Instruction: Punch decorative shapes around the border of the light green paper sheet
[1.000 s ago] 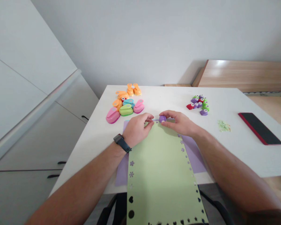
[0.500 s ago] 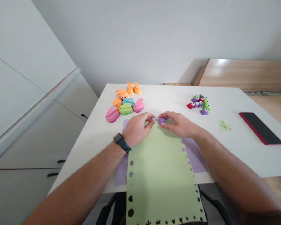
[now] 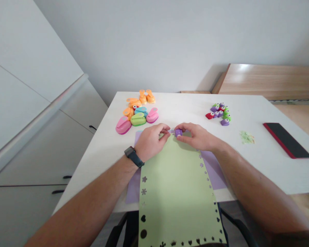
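At the frame's centre, the right hand (image 3: 197, 137) grips the purple punch (image 3: 179, 132), while the left hand (image 3: 150, 141), apart, pinches the green sheet (image 3: 180, 192).

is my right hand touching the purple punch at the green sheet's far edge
Touching. The head view shows the right hand holding the purple punch at the far edge of the green sheet, thumb on its near side.

Bright, diffuse | glare on wooden panel (image 3: 267, 79) | wide-angle stretch at edges
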Demonstrator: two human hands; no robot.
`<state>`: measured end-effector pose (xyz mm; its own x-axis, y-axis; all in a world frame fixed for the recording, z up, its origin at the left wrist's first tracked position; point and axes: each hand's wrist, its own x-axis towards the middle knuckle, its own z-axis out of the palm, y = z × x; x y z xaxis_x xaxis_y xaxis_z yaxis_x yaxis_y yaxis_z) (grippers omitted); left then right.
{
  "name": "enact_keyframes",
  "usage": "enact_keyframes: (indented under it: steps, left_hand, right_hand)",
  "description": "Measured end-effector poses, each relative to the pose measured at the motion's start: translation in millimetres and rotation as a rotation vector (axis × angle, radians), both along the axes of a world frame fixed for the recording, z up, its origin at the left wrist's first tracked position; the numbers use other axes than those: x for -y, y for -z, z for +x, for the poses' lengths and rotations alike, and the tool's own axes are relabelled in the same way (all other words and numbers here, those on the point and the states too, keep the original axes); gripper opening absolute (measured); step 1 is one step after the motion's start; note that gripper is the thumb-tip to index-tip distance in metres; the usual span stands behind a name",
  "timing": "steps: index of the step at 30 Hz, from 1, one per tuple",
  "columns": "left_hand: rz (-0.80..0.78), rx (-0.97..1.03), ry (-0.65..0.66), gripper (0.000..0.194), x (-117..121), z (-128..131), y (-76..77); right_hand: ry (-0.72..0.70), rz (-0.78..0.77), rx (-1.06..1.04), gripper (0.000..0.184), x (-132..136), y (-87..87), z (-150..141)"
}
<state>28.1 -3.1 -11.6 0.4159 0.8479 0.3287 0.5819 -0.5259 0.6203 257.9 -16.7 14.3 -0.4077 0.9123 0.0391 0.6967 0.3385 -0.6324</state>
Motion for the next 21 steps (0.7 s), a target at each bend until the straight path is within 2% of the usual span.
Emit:
enact_keyframes:
  steps: [21]
  left_hand:
    - [-0.008, 0.011, 0.006, 0.017, 0.9, 0.6, -1.1]
  right_hand:
    - [0.006, 0.016, 0.008, 0.027, 1.8, -4.1, -4.1]
